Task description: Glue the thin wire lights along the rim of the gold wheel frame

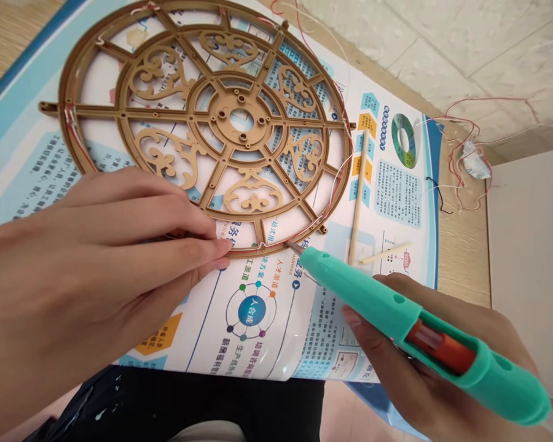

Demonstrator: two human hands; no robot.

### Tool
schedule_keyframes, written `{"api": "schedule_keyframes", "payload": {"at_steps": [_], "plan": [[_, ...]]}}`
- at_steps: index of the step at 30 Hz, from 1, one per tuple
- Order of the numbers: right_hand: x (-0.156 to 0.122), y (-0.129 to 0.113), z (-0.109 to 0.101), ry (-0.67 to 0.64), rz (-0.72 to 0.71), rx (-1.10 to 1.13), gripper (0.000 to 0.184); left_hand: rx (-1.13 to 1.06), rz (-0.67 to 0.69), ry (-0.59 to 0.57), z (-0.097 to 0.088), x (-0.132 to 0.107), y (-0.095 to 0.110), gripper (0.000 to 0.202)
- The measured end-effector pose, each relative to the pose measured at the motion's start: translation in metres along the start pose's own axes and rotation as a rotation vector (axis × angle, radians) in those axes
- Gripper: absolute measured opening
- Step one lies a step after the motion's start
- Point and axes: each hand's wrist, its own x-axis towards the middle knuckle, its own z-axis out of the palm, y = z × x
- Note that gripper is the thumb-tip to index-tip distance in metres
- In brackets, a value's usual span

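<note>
A round gold plastic wheel frame (203, 116) with scroll ornaments lies flat on a printed poster (267, 307). Red and white wire runs along its rim. My left hand (96, 264) rests on the near rim, fingers stretched out together and pressing the edge down. My right hand (424, 368) is closed round a teal pen-shaped glue gun (396, 313) with an orange part inside. Its metal tip touches the near rim of the frame, just right of my left fingertips.
Two thin wooden sticks (360, 190) lie on the poster right of the frame. Loose red and white wires (465, 141) trail over the wooden surface to the right. A white panel (529, 258) stands at the right edge.
</note>
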Motion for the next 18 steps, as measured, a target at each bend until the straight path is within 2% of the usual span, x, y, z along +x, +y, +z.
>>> {"api": "schedule_keyframes", "payload": {"at_steps": [4, 8, 13, 18], "plan": [[0.001, 0.005, -0.002, 0.03, -0.036, -0.02, 0.016, -0.028, 0.02, 0.003, -0.003, -0.001, 0.001, 0.03], [0.002, 0.01, -0.006, 0.092, 0.048, -0.044, 0.027, -0.06, 0.01, -0.006, -0.001, -0.004, -0.003, 0.03], [0.0, 0.007, -0.005, 0.071, -0.013, -0.047, 0.017, -0.064, 0.007, -0.004, 0.001, -0.004, -0.005, 0.028], [-0.001, -0.009, 0.004, 0.057, 0.072, 0.009, 0.007, 0.012, 0.004, 0.007, 0.002, 0.005, 0.003, 0.021]]}}
